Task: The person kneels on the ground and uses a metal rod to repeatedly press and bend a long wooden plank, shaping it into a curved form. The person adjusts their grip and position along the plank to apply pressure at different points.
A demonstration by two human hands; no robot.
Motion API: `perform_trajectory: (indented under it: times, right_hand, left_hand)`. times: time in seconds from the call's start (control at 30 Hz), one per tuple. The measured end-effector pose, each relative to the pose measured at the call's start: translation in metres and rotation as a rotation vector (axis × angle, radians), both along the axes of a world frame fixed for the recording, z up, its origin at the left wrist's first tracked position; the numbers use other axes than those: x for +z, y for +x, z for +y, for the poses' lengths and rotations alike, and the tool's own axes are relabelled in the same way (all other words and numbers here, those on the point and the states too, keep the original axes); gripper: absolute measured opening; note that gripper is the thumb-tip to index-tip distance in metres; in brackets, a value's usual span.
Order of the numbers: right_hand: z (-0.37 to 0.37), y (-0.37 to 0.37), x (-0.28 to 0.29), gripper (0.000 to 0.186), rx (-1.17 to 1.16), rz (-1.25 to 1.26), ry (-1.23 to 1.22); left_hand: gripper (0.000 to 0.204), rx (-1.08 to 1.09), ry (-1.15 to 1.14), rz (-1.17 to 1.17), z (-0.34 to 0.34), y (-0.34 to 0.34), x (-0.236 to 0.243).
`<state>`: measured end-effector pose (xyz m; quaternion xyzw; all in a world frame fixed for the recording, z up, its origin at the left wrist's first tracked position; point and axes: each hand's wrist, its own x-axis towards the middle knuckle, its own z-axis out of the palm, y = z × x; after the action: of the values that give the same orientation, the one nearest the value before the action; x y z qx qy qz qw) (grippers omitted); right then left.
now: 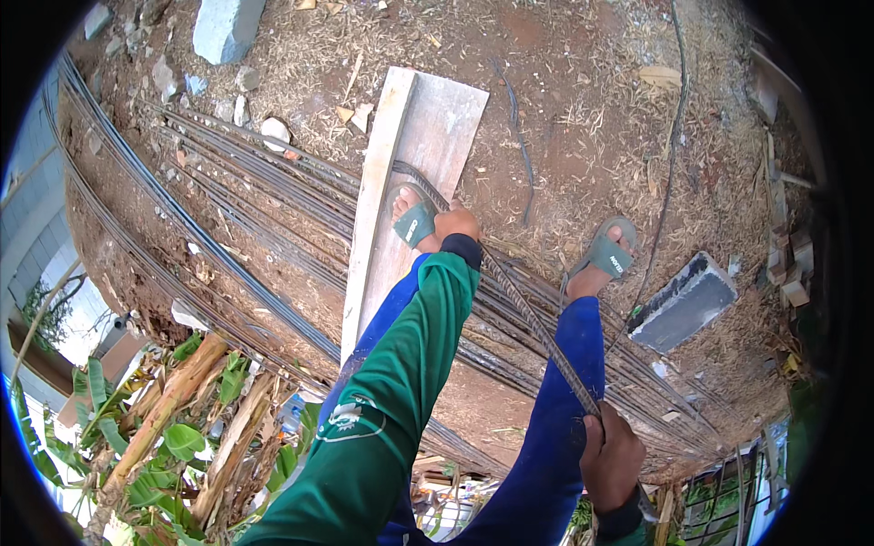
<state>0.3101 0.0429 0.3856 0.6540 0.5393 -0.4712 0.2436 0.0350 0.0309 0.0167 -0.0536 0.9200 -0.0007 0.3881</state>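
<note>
Rods of long, thin, dark steel (309, 196) lie loosely bunched on brown earth toward ten o'clock and appear to pass beneath the pale wooden board with a raised edge strip (380, 173) at eleven. On that board stands the left foot in a dark-green open-toed sandal (414, 225), with the left hand (460, 221), near twelve, curled tightly around a ribbed dark steel bar (542, 332). The bar slants from the board's upper part toward between four and five o'clock, where the right hand (612, 460) grasps its lower stretch. The right foot, in a matching sandal (608, 250), is at three; a grey rectangular concrete block (685, 305) lies beyond it. If the left hand's grip slackened, the bar could probably twist and strike the exposed toes beside it; uneven rods underneath might also make the board rock.
</note>
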Motion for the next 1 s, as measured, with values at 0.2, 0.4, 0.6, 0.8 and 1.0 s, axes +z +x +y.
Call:
perform_trajectory:
  times: [0.2,0.4,0.6,0.8,1.0]
  right_hand:
    - [0.047,-0.023,0.059,0.027,0.029,-0.071,0.048]
    - [0.084,-0.050,0.090,0.027,0.091,-0.182,0.101]
    - [0.120,-0.133,0.145,0.032,0.205,-0.269,0.062]
    - [0.153,-0.185,0.194,0.033,0.529,-0.306,0.116]
    - [0.213,-0.218,0.206,0.031,0.639,-0.294,0.034]
  left_hand:
    - [0.038,0.182,0.177,-0.197,0.048,0.028,0.054]
    - [0.034,0.673,0.517,-0.506,0.093,0.041,0.071]
    - [0.032,1.064,0.515,-0.708,0.111,0.016,0.126]
    - [0.029,1.200,0.517,-0.725,0.114,-0.019,0.179]
    - [0.031,1.469,0.503,-0.618,0.142,-0.038,0.195]
